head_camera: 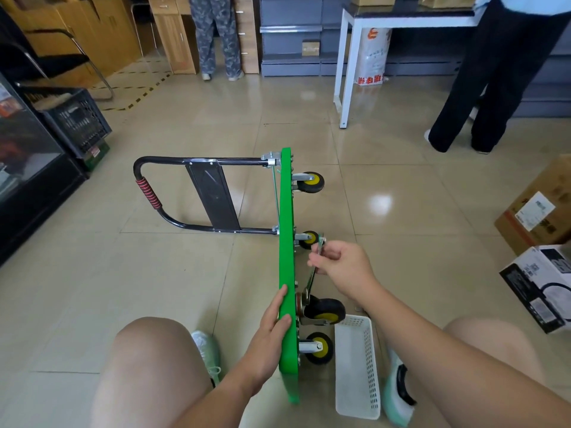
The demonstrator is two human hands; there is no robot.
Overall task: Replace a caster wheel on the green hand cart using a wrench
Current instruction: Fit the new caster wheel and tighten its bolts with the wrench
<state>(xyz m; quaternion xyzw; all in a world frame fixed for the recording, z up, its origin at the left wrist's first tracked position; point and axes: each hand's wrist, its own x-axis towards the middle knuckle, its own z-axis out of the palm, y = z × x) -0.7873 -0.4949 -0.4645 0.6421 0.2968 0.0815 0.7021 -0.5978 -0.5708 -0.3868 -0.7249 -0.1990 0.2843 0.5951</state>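
Now wrench (311,281) in right hand (343,267), at caster (327,308) (left hand (272,329) on cart (285,227)).

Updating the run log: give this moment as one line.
green cart on edge | left hand braces it | right hand grips wrench at caster | basket beside

wrench (312,278): middle hidden in right hand (343,264); head at caster (327,308) indistinct | box (534,288): cut by edge
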